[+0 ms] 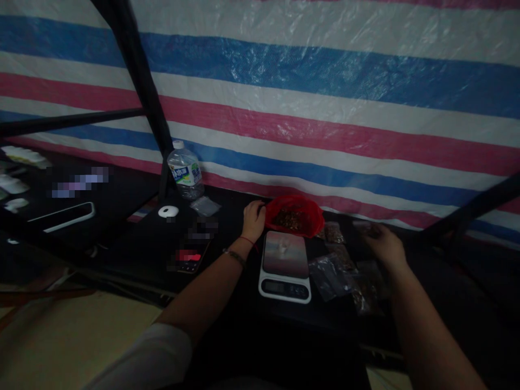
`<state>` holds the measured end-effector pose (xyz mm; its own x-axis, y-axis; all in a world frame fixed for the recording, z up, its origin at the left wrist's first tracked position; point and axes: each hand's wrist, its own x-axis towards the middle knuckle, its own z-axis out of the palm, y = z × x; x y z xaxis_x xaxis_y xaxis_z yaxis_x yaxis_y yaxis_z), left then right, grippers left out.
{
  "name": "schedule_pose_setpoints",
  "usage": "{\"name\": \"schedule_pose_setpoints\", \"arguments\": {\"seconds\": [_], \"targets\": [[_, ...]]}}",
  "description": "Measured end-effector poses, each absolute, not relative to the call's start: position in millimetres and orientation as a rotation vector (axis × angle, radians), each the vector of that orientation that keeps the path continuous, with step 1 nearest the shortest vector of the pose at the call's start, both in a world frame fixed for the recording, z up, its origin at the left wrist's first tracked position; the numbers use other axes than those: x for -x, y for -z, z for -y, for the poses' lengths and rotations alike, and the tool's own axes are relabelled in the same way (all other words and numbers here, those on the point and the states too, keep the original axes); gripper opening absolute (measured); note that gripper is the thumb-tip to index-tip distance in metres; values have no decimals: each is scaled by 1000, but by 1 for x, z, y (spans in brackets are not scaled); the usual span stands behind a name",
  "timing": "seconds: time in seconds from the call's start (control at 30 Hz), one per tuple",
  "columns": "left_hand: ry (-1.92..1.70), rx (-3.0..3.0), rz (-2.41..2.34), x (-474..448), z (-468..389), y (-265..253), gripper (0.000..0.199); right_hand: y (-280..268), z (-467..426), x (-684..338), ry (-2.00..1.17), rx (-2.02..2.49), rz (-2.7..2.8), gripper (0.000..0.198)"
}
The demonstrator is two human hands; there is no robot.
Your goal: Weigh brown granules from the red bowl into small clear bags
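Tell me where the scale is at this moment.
In the head view, the scale lies in the lower half, just right of centre, in front of the red bowl and left of the plastic bags.

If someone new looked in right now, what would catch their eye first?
First, the red bowl of brown bits on the black table, with the left hand at its left rim. The white-edged scale stands just in front of it, nearer the camera. Behind the table hangs a sheet with blue, pink and white stripes.
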<state>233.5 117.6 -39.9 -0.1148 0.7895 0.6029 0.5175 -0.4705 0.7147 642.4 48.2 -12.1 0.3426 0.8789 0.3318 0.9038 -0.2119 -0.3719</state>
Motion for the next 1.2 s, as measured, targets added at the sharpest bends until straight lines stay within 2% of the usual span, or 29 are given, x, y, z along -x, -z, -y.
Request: {"name": "schedule_pose_setpoints", "arguments": {"seconds": [0.1, 0.17, 0.3, 0.47, 0.57, 0.7, 0.8, 0.9, 1.07, 1.2], "targets": [[-1656, -1947, -1387, -232, -114, 36, 23, -14, -49, -607, 203, 1824, 1478, 59], [-1650, -1966, -1311, -231, -111, 31, 22, -26, -54, -572, 139, 1600, 1575, 61], [-1557, -1985, -1139, -227, -104, 24, 22, -30, -68, -506, 127, 1296, 1791, 44], [-1478, -1962, -1007, -231, -97, 21, 25, -18, -83, -462, 27, 1078, 1902, 36], [-1464, -1921, -925, -237, -97, 21, 27, -11, -85, -447, -66, 1037, 1974, 33], [-1399, -1846, -914, -245, -104, 19, 21, -8, -86, -440, -136, 970, 2041, 39], [-1361, -1692, -921, -251, -113, 15, 20, -11, -86, -441, -48, 977, 1980, 39], [-1308, -1530, -885, -257, -120, 11, 22, -10, -84, -442, 15, 1090, 1765, 31], [-1221, -1565, -789, -265, -115, 15, 24, 3, -74, -437, -174, 1077, 1799, 19], [-1217, -1671, -791, -266, -104, 24, 22, 12, -68, -432, -291, 1070, 1832, 22]]}}
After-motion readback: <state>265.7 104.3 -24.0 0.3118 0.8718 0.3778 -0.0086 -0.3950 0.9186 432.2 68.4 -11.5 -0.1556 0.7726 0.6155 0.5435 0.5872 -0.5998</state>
